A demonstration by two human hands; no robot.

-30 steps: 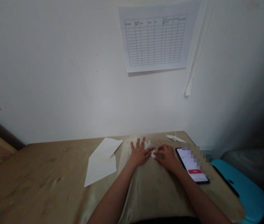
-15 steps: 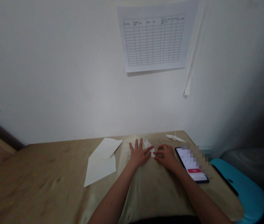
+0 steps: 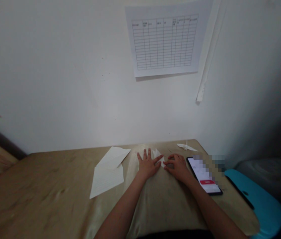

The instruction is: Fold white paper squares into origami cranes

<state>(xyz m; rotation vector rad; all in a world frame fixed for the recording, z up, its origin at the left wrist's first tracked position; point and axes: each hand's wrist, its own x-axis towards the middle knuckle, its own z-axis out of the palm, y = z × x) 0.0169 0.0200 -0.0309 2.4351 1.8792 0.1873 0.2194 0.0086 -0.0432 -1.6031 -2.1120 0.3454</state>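
The small folded paper [image 3: 158, 155] lies on the smooth tan table [image 3: 56, 186], between both hands. The left hand [image 3: 148, 166] presses it flat, fingers spread. The right hand [image 3: 178, 166] has bent fingertips at its edge; I cannot tell if they pinch. The paper looks thin, light and easily creased, so it is best held by its stiffer folded edges.

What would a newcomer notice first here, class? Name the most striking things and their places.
The left hand and right hand meet on the table, both touching a small folded paper between them. A lit phone lies just right of the right hand, loose sheets lie to the left, and a ruled chart hangs on the wall above.
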